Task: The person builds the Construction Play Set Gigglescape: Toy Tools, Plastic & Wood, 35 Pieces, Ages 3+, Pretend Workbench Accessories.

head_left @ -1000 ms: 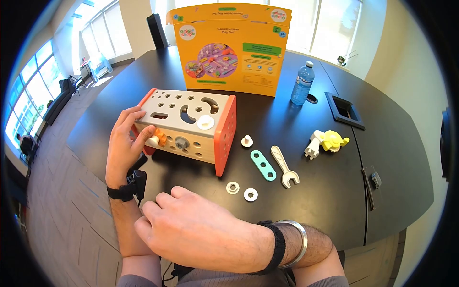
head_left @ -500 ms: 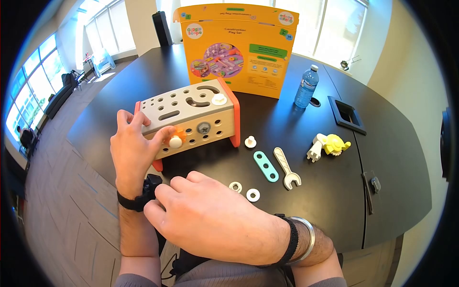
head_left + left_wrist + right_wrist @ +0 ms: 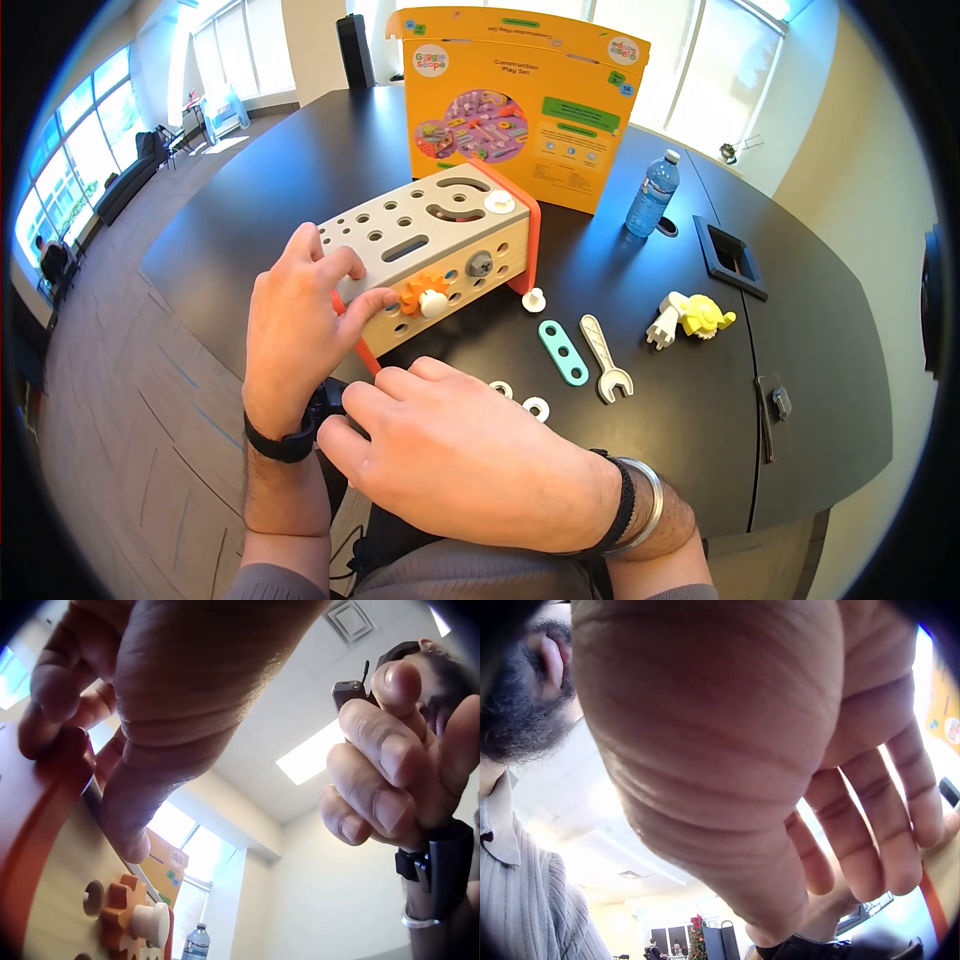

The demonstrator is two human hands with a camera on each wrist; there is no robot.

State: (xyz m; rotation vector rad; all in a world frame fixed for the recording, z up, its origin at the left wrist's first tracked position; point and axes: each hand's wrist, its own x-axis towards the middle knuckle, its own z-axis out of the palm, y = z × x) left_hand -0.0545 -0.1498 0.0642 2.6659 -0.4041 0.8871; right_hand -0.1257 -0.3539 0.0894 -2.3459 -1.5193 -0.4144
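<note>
My left hand [image 3: 300, 325] grips the near left end of a wooden toy workbench [image 3: 440, 240] with a grey holed top and red ends. The fingers bend over the end panel and the thumb lies along the top's front edge. Close to the thumb, an orange gear [image 3: 412, 293] sits on the front face behind a white bolt [image 3: 433, 304]. A grey bolt [image 3: 480, 264] is in the same face, and a white bolt head [image 3: 499, 202] shows on top. My right hand [image 3: 480, 450] hovers by the left wrist, fingers loosely bent and empty in the left wrist view.
On the black table lie a wrench [image 3: 605, 360], a teal holed strip [image 3: 552, 340], a white bolt [image 3: 534, 300], two white rings partly behind the right hand, and a yellow-and-white toy piece [image 3: 708, 315]. A yellow carton [image 3: 570, 80] and water bottle [image 3: 652, 195] stand behind.
The workbench has turned, its left end swinging toward me and its right end away, with my left hand moving along. The right hand stays near the left wrist. The head view has shifted slightly.
</note>
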